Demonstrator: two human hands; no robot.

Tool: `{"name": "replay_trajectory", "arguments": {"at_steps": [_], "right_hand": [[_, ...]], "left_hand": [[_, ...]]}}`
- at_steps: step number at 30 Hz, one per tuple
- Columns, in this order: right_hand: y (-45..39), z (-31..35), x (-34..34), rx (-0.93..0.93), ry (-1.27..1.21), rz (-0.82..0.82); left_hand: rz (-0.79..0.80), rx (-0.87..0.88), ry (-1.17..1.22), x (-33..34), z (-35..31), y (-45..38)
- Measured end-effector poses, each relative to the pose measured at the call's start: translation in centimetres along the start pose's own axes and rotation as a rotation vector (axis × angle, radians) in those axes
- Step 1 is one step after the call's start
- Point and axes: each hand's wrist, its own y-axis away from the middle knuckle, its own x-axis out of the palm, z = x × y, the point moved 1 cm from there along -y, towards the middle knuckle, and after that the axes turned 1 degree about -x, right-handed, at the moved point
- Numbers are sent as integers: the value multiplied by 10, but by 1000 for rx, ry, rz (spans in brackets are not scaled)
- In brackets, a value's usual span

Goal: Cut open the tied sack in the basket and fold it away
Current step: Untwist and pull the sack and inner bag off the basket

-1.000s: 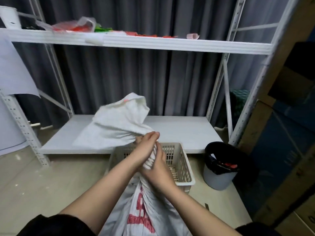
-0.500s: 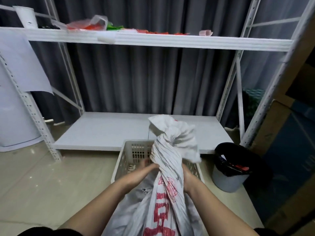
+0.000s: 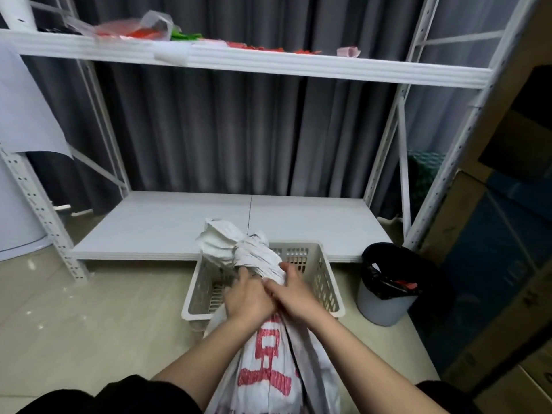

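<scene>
both hands (image 3: 268,297) gripping sack (image 3: 263,354), basket (image 3: 325,282)

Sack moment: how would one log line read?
white woven sack with red print | neck bunched | left hand, right hand clamped | above white slatted plastic basket

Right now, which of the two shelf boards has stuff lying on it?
The upper shelf board: red and green bits and a clear plastic bag lie on it. The lower shelf board, behind the basket, shows only bare surface.

A big white rack (image 3: 397,162) stands in front of a grey curtain (image 3: 239,132). Its top shelf (image 3: 268,65) has red and green bits and a clear bag (image 3: 134,26) on it. On the floor to the right sits a grey bin (image 3: 385,303) with a black liner, next to cardboard boxes (image 3: 507,234).
</scene>
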Motion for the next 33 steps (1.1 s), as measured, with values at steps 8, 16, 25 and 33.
{"name": "replay_trajectory", "arguments": {"at_steps": [8, 16, 25, 33], "right_hand": [[-4, -25, -22, 197, -173, -147], [-35, -39, -55, 326, -865, -296], [-48, -55, -56, 534, -674, -337], [-28, -107, -63, 626, -497, 43]], "left_hand": [[246, 284, 292, -10, 43, -8], [-237, 43, 686, -30, 79, -14], [-206, -291, 832, -28, 89, -27], [493, -434, 1039, -36, 101, -22]]}}
